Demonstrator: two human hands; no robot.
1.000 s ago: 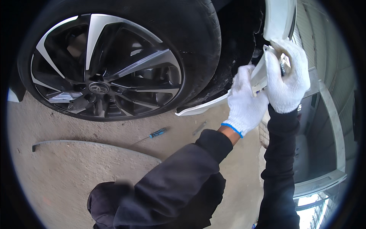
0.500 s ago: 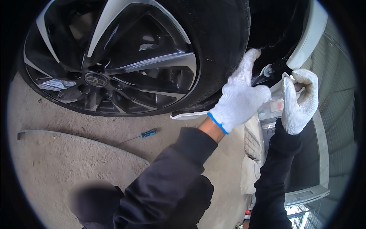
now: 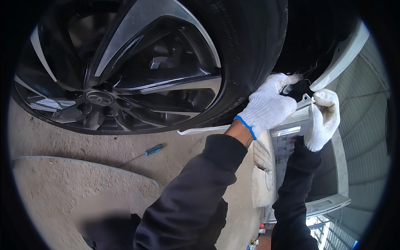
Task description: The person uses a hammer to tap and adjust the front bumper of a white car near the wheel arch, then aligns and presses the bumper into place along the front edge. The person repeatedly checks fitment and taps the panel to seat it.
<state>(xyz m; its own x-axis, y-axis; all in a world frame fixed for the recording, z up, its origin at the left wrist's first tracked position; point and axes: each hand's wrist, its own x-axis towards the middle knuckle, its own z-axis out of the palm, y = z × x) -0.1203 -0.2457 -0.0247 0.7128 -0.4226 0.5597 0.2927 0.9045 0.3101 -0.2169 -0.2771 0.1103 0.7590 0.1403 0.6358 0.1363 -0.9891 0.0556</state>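
My left hand [image 3: 271,102], in a white knit glove with a blue cuff edge, reaches between the tyre [image 3: 254,37] and the white body edge [image 3: 343,58]. Its index finger and thumb are stretched apart beside a small grey fitting [image 3: 287,89]; the other fingers are hidden. On the right, my right hand [image 3: 323,121], gloved alike, pinches the looped end of a thin white strip [image 3: 306,101]. Part of that strip runs behind my left hand. The dark wheel arch [image 3: 310,37] lies above both hands.
A large black and silver wheel rim [image 3: 154,62] fills the upper left. On the dusty floor [image 3: 75,187] lie a blue-handled screwdriver [image 3: 153,150] and a long curved grey strip [image 3: 87,161]. A blurred dark shape [image 3: 108,227] sits at lower left. Ribbed grey wall panels [image 3: 368,125] stand at right.
The view has shifted, with the wheel larger. My left fingers sit lower against the fitting, and my right hand is closer to the left one, with the strip's looped end now showing.
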